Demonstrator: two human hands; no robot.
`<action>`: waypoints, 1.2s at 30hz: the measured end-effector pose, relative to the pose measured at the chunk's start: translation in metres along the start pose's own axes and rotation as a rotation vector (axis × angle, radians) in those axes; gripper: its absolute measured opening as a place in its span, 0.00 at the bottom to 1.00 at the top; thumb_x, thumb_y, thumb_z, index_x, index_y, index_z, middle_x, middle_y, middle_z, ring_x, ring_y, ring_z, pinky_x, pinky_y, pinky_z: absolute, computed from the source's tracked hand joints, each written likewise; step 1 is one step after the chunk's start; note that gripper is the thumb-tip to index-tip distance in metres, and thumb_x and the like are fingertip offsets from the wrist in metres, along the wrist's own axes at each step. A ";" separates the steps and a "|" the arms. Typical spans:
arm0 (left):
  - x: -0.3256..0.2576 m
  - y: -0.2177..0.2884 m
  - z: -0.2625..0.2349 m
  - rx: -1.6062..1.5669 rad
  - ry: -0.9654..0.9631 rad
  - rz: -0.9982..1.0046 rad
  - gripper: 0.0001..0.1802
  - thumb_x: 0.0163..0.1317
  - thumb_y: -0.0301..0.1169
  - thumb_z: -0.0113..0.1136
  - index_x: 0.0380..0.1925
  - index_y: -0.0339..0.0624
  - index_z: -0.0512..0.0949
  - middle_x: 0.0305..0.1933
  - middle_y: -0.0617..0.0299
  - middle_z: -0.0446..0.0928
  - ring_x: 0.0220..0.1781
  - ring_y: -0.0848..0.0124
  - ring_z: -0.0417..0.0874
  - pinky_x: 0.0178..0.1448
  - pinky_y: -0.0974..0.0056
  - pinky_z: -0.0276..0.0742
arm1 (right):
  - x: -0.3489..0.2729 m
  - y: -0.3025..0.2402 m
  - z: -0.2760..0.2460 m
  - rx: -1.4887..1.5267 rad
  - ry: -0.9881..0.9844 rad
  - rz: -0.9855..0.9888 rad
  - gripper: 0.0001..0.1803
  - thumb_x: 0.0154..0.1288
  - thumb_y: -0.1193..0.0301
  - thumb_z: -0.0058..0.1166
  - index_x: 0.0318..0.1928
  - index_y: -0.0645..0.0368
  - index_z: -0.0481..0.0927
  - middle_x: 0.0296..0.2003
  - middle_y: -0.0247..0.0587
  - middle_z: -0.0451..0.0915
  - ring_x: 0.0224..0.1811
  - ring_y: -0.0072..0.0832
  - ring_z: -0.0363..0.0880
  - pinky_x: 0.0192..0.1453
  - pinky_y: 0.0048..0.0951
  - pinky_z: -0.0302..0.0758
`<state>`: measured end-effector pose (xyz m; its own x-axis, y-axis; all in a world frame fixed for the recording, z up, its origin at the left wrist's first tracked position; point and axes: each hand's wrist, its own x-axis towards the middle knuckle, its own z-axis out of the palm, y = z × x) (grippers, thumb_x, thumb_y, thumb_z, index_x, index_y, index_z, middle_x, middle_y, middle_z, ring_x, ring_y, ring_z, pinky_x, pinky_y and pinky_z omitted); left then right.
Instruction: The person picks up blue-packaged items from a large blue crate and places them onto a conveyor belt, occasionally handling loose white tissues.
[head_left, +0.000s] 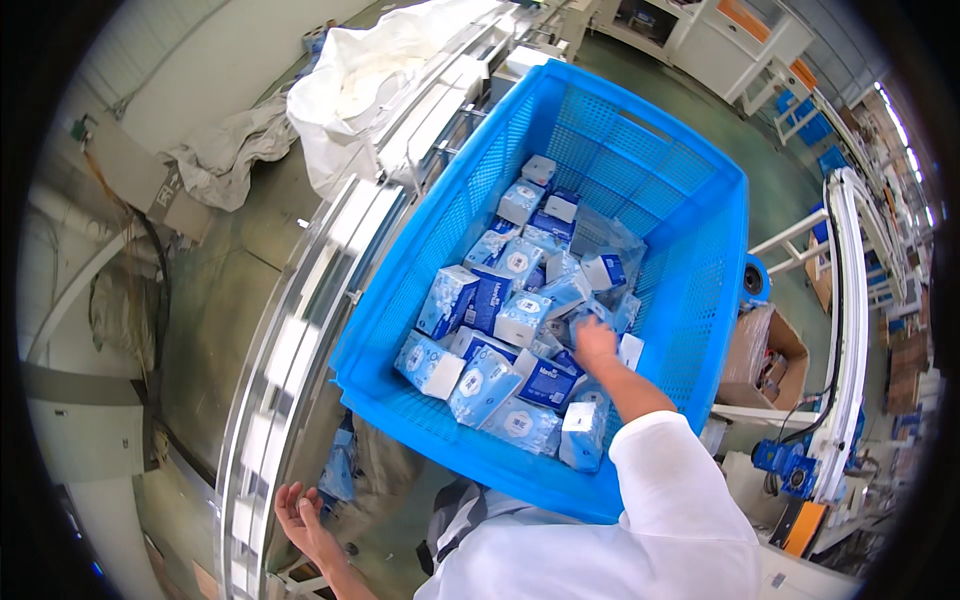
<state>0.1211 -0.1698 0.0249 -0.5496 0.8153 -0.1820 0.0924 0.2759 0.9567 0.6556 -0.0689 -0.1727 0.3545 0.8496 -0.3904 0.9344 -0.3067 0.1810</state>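
Note:
A big blue plastic crate (690, 290) stands in front of me, holding a jumbled heap of blue-and-white soft tissue packs (485, 385). My right hand (597, 343) reaches down into its right half. The fingers are curled over a light-blue tissue pack (588, 313) and look closed on it, though they are partly hidden. Outside the crate at the lower left, my left hand (303, 515) hangs beside the conveyor, palm up, with loosely bent fingers apart and nothing in it.
A conveyor (290, 350) carrying white-looking packs curves along the crate's left side. Behind it sits a white bulk sack (335, 110). To the right are a cardboard box (735, 360), a white machine frame (850, 300) and a blue motor (785, 465). A blue pack (340, 470) lies below the conveyor.

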 end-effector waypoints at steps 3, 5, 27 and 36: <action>0.000 -0.005 -0.005 -0.077 -0.025 0.000 0.18 0.66 0.27 0.49 0.56 0.37 0.67 0.50 0.57 0.73 0.45 0.71 0.77 0.49 0.67 0.73 | 0.018 0.054 -0.028 0.362 0.104 0.168 0.21 0.48 0.65 0.63 0.44 0.59 0.78 0.52 0.53 0.75 0.42 0.49 0.81 0.42 0.44 0.79; 0.003 -0.003 -0.002 -0.140 -0.095 -0.002 0.17 0.66 0.26 0.49 0.55 0.36 0.69 0.49 0.58 0.74 0.44 0.71 0.77 0.49 0.67 0.74 | 0.023 0.079 -0.076 0.805 0.043 0.263 0.26 0.48 0.65 0.62 0.50 0.59 0.76 0.46 0.51 0.79 0.41 0.45 0.82 0.41 0.43 0.79; 0.031 -0.085 -0.103 -1.158 -0.599 -0.474 0.42 0.54 0.56 0.64 0.63 0.46 0.64 0.62 0.60 0.70 0.64 0.59 0.71 0.65 0.49 0.68 | -0.379 -0.379 -0.155 2.016 -1.246 -0.131 0.23 0.70 0.55 0.37 0.55 0.55 0.73 0.38 0.49 0.82 0.28 0.46 0.83 0.18 0.30 0.78; 0.031 -0.087 -0.170 -0.963 -0.666 -0.255 0.41 0.52 0.54 0.68 0.60 0.43 0.67 0.55 0.58 0.76 0.54 0.61 0.79 0.59 0.54 0.76 | -0.426 -0.401 -0.210 0.847 0.331 -1.066 0.28 0.50 0.74 0.56 0.55 0.64 0.71 0.48 0.48 0.72 0.48 0.40 0.75 0.50 0.31 0.74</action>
<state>-0.0455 -0.2549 -0.0250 0.1018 0.9743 -0.2011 -0.7722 0.2049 0.6014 0.1228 -0.2176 0.1105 -0.4432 0.8588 0.2570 0.5238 0.4808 -0.7032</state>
